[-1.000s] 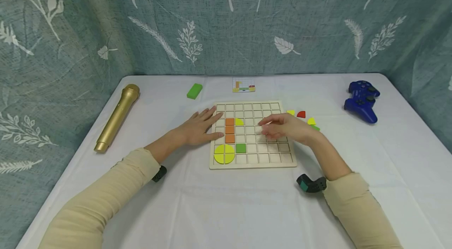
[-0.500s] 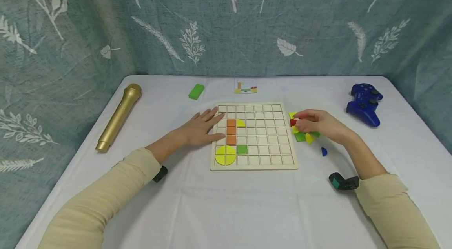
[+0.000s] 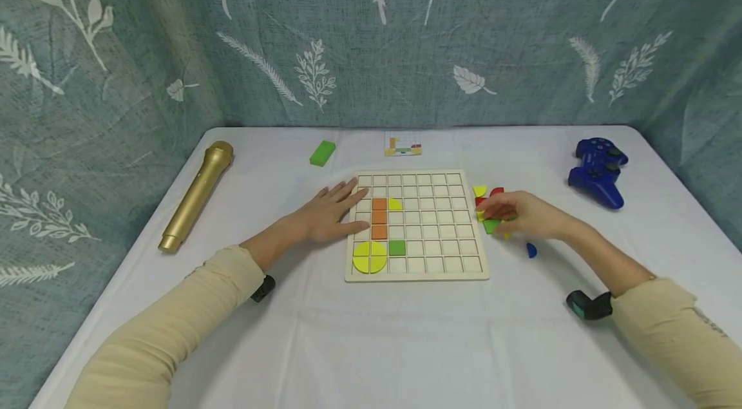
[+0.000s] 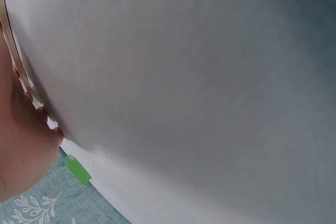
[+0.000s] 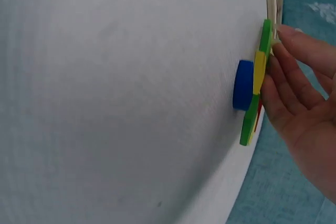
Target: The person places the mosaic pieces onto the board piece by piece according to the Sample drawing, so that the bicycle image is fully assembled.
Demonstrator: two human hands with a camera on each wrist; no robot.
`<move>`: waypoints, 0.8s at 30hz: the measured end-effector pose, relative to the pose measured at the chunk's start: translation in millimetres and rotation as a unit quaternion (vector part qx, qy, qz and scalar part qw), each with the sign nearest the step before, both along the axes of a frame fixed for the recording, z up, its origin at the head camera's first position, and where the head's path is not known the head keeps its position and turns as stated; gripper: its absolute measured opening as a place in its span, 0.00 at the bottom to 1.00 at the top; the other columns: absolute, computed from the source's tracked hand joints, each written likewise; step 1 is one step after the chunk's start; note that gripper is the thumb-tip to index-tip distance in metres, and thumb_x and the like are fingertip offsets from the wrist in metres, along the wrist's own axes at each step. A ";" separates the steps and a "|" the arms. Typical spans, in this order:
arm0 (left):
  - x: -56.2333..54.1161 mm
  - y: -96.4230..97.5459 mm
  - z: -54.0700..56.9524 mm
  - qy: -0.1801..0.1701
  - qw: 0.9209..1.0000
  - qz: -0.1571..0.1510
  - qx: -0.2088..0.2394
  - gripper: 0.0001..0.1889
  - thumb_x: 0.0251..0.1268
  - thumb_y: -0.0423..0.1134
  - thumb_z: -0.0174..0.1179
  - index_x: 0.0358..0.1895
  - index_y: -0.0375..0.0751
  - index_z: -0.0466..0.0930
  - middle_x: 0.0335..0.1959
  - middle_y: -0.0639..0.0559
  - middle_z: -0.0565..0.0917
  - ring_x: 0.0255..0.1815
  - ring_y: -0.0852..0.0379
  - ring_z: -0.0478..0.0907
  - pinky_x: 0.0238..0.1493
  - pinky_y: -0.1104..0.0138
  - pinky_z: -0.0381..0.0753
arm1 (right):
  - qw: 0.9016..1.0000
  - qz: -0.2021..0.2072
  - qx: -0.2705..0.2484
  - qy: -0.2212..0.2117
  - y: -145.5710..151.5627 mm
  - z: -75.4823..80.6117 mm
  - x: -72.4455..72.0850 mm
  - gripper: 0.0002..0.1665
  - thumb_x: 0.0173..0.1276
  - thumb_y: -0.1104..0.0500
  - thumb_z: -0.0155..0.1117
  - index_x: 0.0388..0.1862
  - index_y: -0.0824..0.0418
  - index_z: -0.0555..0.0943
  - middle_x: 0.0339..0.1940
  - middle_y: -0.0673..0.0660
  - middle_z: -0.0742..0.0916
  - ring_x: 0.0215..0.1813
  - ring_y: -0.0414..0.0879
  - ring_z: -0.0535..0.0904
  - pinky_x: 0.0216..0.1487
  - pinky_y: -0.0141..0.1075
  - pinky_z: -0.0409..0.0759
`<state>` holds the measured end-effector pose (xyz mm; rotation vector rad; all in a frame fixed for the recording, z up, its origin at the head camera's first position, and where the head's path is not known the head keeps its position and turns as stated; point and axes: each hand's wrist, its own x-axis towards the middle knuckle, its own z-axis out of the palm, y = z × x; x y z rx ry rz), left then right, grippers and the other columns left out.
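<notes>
My left hand (image 3: 327,216) rests flat with spread fingers over the left edge of a wooden grid board (image 3: 437,228). Orange squares (image 3: 379,217), a yellow quarter-circle (image 3: 395,204), a green square (image 3: 397,248) and a yellow circle of quarter pieces (image 3: 369,257) lie on the grid. Right of the board, my right hand (image 3: 533,214) is over a small pile of coloured pieces, its thumb and bent fingers apart. Red (image 3: 496,190), yellow (image 3: 479,190) and green (image 3: 491,226) pieces show around the fingers, which hide others. A blue piece (image 5: 243,85) lies nearer me.
A printed pattern card (image 3: 402,143) and a green block (image 3: 322,153) lie beyond the board. A gold microphone (image 3: 197,196) is at the far left and a blue game controller (image 3: 598,172) at the right. A patterned curtain (image 3: 348,35) hangs behind the table.
My right hand has gone from over the grid to the pile at the right, then shifted slightly toward me, uncovering a red piece. The left hand stays in place.
</notes>
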<state>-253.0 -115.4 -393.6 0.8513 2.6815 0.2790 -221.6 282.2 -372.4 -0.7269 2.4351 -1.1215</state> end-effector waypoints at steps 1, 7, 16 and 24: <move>0.0 0.0 -0.3 0.000 1.000 -0.001 0.001 0.41 0.69 0.67 0.41 0.78 0.52 0.39 0.77 0.48 0.35 0.76 0.47 0.32 0.71 0.50 0.34 | 1.000 0.002 0.006 0.008 -1.7 0.2 0.8 0.23 0.61 0.73 0.65 0.56 0.72 0.77 0.50 0.63 0.82 0.55 0.58 0.77 0.56 0.44 0.75; -0.4 0.4 -1.2 0.000 1.000 -0.004 0.008 0.42 0.69 0.67 0.40 0.78 0.52 0.39 0.77 0.48 0.35 0.76 0.47 0.32 0.71 0.49 0.34 | 0.999 -0.002 0.038 0.028 -5.8 2.4 4.0 0.24 0.59 0.75 0.66 0.56 0.72 0.76 0.51 0.64 0.82 0.55 0.60 0.77 0.55 0.48 0.75; -1.7 -0.5 -2.2 0.007 1.000 -0.002 0.001 0.42 0.68 0.68 0.40 0.78 0.53 0.38 0.77 0.48 0.34 0.76 0.47 0.32 0.71 0.49 0.34 | 0.998 -0.005 0.051 0.025 -5.1 6.0 5.0 0.24 0.58 0.75 0.66 0.55 0.71 0.78 0.51 0.63 0.82 0.54 0.58 0.76 0.52 0.45 0.77; -1.6 -0.2 -3.3 0.004 1.000 -0.001 0.004 0.42 0.69 0.68 0.40 0.78 0.52 0.39 0.77 0.48 0.35 0.76 0.46 0.33 0.71 0.49 0.34 | 0.998 -0.004 0.059 0.021 -4.4 6.7 3.3 0.26 0.57 0.75 0.66 0.57 0.69 0.78 0.46 0.60 0.81 0.48 0.54 0.75 0.47 0.41 0.77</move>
